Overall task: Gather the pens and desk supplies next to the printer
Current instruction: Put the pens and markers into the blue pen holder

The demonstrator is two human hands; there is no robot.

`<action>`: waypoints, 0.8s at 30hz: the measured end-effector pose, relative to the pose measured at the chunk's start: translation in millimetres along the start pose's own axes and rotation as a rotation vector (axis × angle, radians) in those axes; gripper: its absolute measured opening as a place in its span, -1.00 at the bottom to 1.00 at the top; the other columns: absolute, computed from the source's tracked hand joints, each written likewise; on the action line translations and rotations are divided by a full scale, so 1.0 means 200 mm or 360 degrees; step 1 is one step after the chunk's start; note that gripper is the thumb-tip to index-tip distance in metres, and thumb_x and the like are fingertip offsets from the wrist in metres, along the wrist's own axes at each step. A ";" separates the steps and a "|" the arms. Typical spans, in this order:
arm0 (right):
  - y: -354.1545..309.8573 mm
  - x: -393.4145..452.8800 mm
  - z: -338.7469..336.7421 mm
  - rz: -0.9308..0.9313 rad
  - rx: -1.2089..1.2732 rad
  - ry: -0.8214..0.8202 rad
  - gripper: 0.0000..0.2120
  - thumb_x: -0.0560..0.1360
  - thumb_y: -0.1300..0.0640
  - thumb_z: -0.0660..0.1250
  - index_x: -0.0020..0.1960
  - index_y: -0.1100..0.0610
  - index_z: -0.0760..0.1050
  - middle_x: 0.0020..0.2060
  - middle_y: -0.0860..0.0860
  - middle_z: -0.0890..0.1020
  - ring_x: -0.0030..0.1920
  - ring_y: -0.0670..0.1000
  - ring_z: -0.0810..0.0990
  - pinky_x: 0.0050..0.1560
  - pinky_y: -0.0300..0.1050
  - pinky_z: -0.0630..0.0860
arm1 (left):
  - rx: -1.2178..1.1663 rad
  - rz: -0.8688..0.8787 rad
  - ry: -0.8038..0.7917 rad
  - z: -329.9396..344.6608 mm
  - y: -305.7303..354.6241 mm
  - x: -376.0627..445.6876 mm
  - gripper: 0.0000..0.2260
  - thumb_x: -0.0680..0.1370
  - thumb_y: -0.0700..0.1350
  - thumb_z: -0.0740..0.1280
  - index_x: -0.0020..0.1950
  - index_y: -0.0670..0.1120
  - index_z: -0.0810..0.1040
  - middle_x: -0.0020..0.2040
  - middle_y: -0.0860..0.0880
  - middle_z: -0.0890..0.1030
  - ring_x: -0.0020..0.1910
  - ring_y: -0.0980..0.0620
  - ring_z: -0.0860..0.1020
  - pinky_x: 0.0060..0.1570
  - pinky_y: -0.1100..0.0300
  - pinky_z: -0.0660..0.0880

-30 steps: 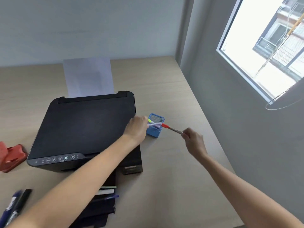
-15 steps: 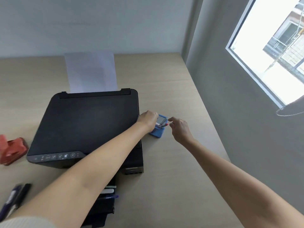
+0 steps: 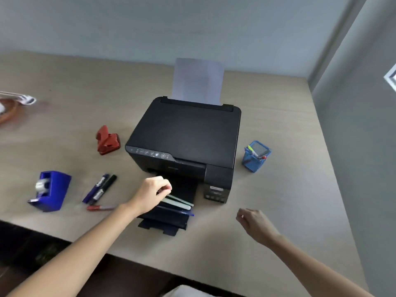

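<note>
A black printer (image 3: 186, 133) stands mid-desk. On its output tray (image 3: 162, 224) lie two white pens (image 3: 182, 203) and a blue pen (image 3: 182, 212). My left hand (image 3: 152, 194) rests on the tray's left side, fingertips pinched on the near end of a white pen. My right hand (image 3: 255, 224) hovers over the desk right of the tray, loosely curled and holding nothing. A blue mesh pen holder (image 3: 254, 163) stands right of the printer with a few pens in it. Two dark markers (image 3: 99, 188) and a red pen (image 3: 97, 207) lie left of the tray.
A blue tape dispenser (image 3: 51, 190) sits at the near left and a red hole punch (image 3: 107, 140) beside the printer's left side. White paper (image 3: 198, 80) stands in the rear feeder. An orange object (image 3: 8, 112) is at the far left. A grey wall borders the desk's right.
Both hands have left the blue pen holder, where pens now stand. My left hand has moved down to the pens on the output tray. The view has swung left.
</note>
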State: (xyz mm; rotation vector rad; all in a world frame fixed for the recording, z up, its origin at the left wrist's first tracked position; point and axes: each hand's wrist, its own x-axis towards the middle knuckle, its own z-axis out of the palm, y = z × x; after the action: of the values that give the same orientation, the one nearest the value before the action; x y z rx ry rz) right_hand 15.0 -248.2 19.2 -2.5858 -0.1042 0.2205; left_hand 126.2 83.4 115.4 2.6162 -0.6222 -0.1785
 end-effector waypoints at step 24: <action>-0.81 0.49 0.40 0.0663 0.0160 -0.0013 -0.90 0.56 0.19 0.16 -0.13 0.15 0.36 -0.23 0.18 0.56 -0.27 0.17 0.51 -0.23 0.06 0.52 | 0.0529 0.0392 -0.0235 0.32 -0.50 -0.03 -0.68 0.25 -0.18 0.60 -0.07 -0.11 0.60 -0.05 -0.07 0.62 -0.16 -0.04 0.62 -0.28 0.11 0.63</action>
State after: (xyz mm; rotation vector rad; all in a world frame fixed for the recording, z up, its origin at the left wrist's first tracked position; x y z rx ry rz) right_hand 92.4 -57.2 23.0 -2.4798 0.4349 0.3761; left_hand 146.1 140.9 14.0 2.8243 -1.1020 -0.2074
